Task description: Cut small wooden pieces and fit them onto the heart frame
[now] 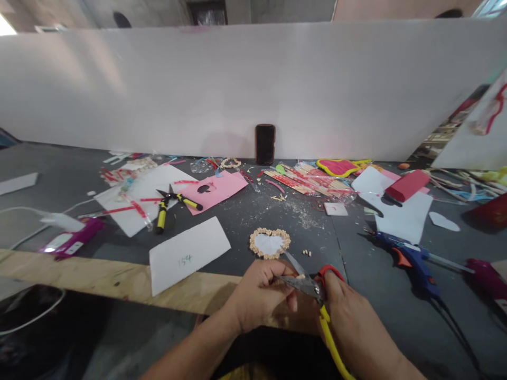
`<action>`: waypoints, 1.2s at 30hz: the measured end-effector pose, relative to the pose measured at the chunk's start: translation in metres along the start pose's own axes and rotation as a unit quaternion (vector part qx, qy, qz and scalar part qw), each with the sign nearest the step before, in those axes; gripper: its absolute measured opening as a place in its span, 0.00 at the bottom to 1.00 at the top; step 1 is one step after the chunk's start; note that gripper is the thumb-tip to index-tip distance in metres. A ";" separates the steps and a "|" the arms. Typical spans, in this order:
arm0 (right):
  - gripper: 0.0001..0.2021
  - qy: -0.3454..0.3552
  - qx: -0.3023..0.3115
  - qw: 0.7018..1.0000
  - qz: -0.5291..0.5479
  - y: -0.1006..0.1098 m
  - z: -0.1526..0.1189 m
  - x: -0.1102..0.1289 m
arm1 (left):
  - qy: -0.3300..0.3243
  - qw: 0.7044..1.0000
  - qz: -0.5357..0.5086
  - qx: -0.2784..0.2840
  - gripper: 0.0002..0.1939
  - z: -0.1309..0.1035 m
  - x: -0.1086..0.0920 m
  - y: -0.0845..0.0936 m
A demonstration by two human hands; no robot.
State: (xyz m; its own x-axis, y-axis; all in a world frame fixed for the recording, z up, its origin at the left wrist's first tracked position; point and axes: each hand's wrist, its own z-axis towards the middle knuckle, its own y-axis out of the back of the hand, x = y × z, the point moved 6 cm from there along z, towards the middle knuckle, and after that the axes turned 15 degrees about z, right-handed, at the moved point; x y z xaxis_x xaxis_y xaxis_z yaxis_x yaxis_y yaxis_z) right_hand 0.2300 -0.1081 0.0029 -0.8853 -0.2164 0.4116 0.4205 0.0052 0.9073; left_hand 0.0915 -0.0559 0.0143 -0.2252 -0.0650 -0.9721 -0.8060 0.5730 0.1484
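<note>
Scissors (308, 286): blades apart, gripped in your right hand (345, 309), held at the near edge of the surface (311, 235). Your left hand (255, 290): fingers curled, next to the blades; cannot tell whether it grips anything. Just beyond, a white piece (267, 244) ringed with beige bits. Small loose pieces (306, 253) near its right; blue glue gun (412, 262) farther right.

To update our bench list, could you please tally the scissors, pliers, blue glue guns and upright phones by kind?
Scissors, held in the right hand: 1
Pliers: 1
Blue glue gun: 1
Upright phone: 1
Total: 4
</note>
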 end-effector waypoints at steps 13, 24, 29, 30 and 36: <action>0.07 -0.056 0.052 0.997 0.008 0.004 0.001 -0.013 | -0.058 0.993 0.037 -0.101 0.08 0.004 0.009 -0.007; 0.20 0.080 -0.087 0.992 -0.048 0.026 0.000 0.010 | -0.060 0.995 0.009 -0.073 0.08 0.001 0.003 -0.008; 0.21 0.101 -0.084 0.991 -0.035 0.024 0.000 0.016 | -0.011 0.998 -0.057 0.025 0.07 0.001 0.008 -0.012; 0.19 0.091 -0.077 0.993 -0.025 0.023 -0.001 0.014 | -0.002 0.997 -0.070 0.043 0.08 0.001 0.009 -0.013; 0.10 0.001 0.011 1.000 -0.025 0.008 -0.001 0.000 | -0.004 0.995 -0.083 0.047 0.09 0.001 0.009 -0.012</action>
State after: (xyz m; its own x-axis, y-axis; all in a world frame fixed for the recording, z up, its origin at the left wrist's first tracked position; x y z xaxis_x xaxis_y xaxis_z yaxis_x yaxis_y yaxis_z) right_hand 0.2331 -0.1092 0.0099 -0.9044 -0.2189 0.3663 0.3719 0.0167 0.9281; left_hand 0.0995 -0.0619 0.0037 -0.0879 -0.1594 -0.9833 -0.7772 0.6284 -0.0324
